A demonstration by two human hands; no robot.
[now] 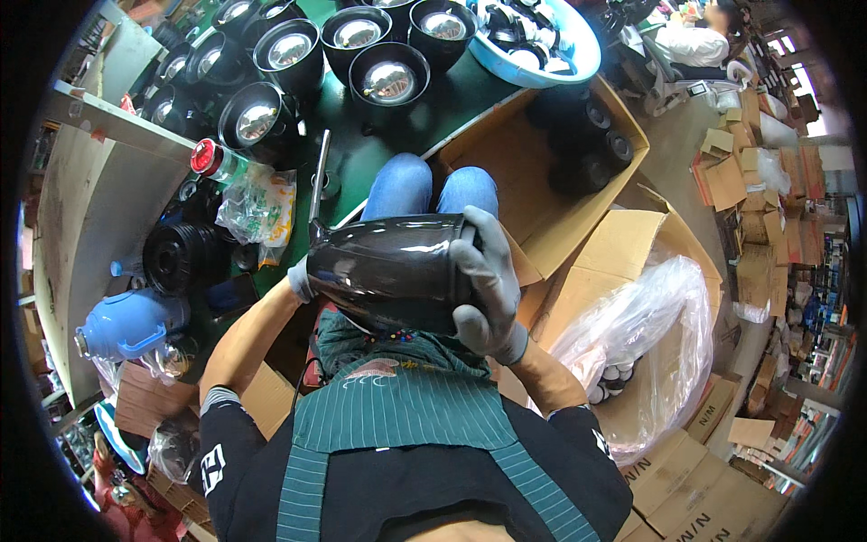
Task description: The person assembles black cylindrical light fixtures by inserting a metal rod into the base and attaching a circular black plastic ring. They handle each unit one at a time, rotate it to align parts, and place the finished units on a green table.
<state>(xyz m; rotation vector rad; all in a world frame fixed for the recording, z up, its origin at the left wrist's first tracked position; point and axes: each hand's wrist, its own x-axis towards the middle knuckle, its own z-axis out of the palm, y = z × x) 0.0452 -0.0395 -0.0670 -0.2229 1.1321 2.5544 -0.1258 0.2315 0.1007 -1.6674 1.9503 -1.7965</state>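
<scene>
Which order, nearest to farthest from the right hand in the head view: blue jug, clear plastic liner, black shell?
1. Black shell: held at its right end by the right hand.
2. Clear plastic liner: right side, in the open carton.
3. Blue jug: far left.

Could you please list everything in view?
Vessel: 1, black, between the hands
Table: 1, green, top
Silver-lined cups: at least 8, black, on table
Metal rod: 1, silver, beyond the vessel
Basin with small parts: 1, light blue, top
Open carton of black pieces: 1, brown, right of knees
Plastic-lined carton: 1, brown, right
Lidded bottle: 1, red lid, left of rod
Plastic bag: 1, clear, beside bottle
Jug: 1, blue, left
Disc stack: 1, black, near jug
Other cartons: several, brown, right side
Co-worker: at least 1, white, upper right
Apron: 1, striped green, over torso
Knees: 2, blue denim, beyond vessel
Left hand: 1, grey cuff, mostly behind vessel
Right hand: 1, grey glove, vessel's right end
</scene>
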